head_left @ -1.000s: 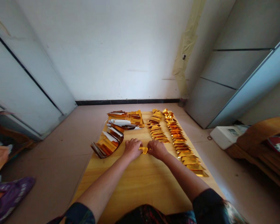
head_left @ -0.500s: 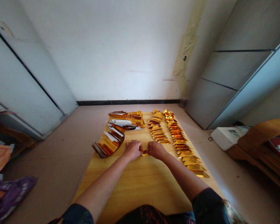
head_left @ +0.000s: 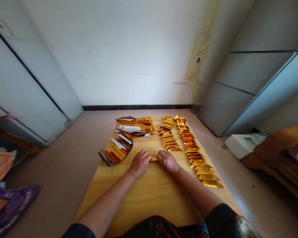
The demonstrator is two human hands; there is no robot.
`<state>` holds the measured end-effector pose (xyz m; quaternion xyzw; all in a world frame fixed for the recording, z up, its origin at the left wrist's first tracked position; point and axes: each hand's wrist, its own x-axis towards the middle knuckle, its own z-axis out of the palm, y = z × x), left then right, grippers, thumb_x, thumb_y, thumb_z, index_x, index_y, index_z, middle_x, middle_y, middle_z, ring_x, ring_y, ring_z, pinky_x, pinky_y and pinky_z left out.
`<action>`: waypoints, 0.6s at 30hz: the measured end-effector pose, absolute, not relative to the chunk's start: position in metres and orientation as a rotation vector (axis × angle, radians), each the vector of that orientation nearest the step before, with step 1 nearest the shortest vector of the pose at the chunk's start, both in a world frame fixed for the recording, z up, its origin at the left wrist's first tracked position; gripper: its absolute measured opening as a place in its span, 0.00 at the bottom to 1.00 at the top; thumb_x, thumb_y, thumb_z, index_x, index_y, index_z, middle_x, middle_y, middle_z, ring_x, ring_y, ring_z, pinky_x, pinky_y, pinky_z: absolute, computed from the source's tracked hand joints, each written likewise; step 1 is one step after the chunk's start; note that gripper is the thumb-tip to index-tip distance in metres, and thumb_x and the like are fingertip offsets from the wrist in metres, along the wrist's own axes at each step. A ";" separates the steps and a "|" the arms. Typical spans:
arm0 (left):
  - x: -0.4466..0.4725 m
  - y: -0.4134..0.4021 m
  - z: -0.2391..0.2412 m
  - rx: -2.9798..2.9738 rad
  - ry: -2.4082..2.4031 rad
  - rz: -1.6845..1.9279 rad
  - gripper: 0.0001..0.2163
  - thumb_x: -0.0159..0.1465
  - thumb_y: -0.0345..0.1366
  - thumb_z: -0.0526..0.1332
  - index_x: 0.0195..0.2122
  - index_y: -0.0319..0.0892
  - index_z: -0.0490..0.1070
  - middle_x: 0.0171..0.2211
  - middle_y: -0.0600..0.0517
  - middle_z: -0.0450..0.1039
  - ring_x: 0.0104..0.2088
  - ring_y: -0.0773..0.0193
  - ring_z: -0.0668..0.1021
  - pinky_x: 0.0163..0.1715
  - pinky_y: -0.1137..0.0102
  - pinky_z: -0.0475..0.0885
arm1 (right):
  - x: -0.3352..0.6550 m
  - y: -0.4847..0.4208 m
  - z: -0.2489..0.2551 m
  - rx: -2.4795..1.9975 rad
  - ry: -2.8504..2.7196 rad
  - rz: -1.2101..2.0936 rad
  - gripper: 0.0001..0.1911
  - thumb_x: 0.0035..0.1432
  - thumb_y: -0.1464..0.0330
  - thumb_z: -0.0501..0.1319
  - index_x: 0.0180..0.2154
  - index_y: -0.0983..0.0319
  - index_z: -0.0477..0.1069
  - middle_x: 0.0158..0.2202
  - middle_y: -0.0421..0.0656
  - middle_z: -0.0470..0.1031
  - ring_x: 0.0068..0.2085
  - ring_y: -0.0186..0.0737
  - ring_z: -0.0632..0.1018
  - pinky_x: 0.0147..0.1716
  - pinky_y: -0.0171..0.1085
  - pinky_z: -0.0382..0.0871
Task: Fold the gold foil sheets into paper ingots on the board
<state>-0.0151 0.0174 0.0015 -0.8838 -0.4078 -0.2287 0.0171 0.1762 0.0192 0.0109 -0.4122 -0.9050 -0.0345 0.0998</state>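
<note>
My left hand [head_left: 139,162] and my right hand [head_left: 167,161] rest side by side on a wooden board [head_left: 149,195], fingers curled down onto a small piece of gold foil paper [head_left: 153,158] held between them. Most of that piece is hidden under my fingers. To the left lies a curved stack of unfolded gold foil sheets [head_left: 115,152]. Two rows of folded gold pieces run away from me, a short row [head_left: 168,135] just beyond my right hand and a longer row [head_left: 195,155] along the board's right side.
More foil sheets [head_left: 135,125] lie at the board's far end. The board lies on a tiled floor by a white wall. A white box [head_left: 240,144] and wooden furniture [head_left: 278,148] stand at the right, a purple bag [head_left: 12,205] at the left.
Both hands have pressed lower and flatter onto the gold piece, covering more of it. The view shifted slightly.
</note>
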 end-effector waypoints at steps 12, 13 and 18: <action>-0.024 0.002 -0.002 -2.835 -1.269 -0.710 0.08 0.56 0.25 0.56 0.32 0.42 0.72 0.33 0.49 0.71 0.38 0.60 0.70 0.39 0.65 0.64 | 0.190 0.007 0.027 -1.264 -2.793 0.061 0.11 0.63 0.73 0.51 0.34 0.63 0.72 0.35 0.44 0.71 0.37 0.38 0.68 0.39 0.35 0.59; -0.025 0.001 -0.002 -2.838 -1.270 -0.726 0.08 0.56 0.25 0.56 0.32 0.43 0.72 0.34 0.50 0.71 0.39 0.60 0.70 0.39 0.65 0.64 | 0.190 0.005 0.027 -1.287 -2.781 0.087 0.12 0.63 0.73 0.51 0.33 0.63 0.72 0.35 0.44 0.72 0.37 0.38 0.68 0.39 0.35 0.60; -0.025 -0.005 -0.004 -2.803 -1.328 -0.775 0.10 0.58 0.25 0.56 0.34 0.43 0.74 0.35 0.50 0.73 0.39 0.61 0.71 0.39 0.64 0.63 | 0.177 0.002 0.032 -1.548 -2.635 0.220 0.13 0.60 0.74 0.52 0.31 0.64 0.74 0.35 0.47 0.73 0.38 0.38 0.71 0.39 0.33 0.61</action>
